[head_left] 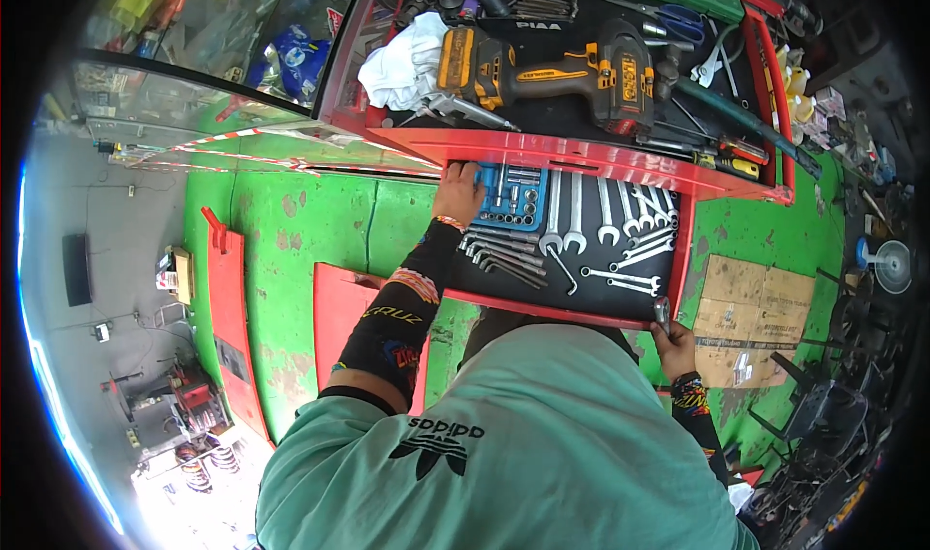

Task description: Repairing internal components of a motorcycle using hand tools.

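Note:
My left hand (459, 195) reaches to the left end of a blue socket set (523, 199) in the pulled-out lower drawer, its fingers stretched forward against the case's edge. At the drawer's front right corner, my right hand (673, 348) is closed round a chrome tool with a rounded head (662, 310); its lower part is hidden in the fingers. Inside the drawer, several combination spanners (575, 222) lie on a black liner to the right of the socket set. Angled socket wrenches (504, 253) lie in a row nearer to me.
Above the lower drawer juts the chest's red upper tray (581, 153), bearing a yellow-and-black cordless impact wrench (552, 73), a white cloth (407, 63), pliers and screwdrivers. A glass display case (223, 75) stands at far left. Flattened cardboard (746, 317) lies on the green floor at right.

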Action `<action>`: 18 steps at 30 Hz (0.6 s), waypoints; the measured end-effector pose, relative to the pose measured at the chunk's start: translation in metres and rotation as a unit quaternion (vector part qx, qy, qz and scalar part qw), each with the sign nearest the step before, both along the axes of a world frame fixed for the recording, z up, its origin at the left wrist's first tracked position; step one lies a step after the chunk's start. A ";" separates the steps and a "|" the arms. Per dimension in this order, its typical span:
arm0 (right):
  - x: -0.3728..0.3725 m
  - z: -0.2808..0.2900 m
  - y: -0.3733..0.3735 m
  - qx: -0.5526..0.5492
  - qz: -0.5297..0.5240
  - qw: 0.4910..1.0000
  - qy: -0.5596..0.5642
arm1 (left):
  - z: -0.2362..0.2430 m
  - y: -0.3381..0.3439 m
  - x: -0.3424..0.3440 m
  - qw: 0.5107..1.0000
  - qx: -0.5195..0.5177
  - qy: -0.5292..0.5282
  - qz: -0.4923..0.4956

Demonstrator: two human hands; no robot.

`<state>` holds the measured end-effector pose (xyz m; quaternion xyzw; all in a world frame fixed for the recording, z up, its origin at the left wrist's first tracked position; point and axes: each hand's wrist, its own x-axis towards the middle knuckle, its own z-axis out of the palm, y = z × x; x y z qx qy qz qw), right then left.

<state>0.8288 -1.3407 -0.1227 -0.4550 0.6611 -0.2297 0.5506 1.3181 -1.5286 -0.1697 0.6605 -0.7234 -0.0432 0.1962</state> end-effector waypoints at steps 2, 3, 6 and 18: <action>0.004 -0.003 -0.002 -0.024 -0.015 0.999 0.017 | 0.003 0.000 0.000 1.000 0.001 0.014 0.024; 0.004 -0.004 -0.002 -0.027 -0.012 0.999 0.017 | 0.004 0.002 0.000 0.999 0.005 0.028 0.046; 0.003 -0.010 0.001 -0.003 -0.056 0.998 0.003 | 0.027 0.018 -0.009 0.993 -0.048 0.091 0.057; 0.005 -0.024 -0.010 -0.058 -0.080 0.993 0.062 | 0.040 0.057 -0.054 0.946 0.261 0.188 0.026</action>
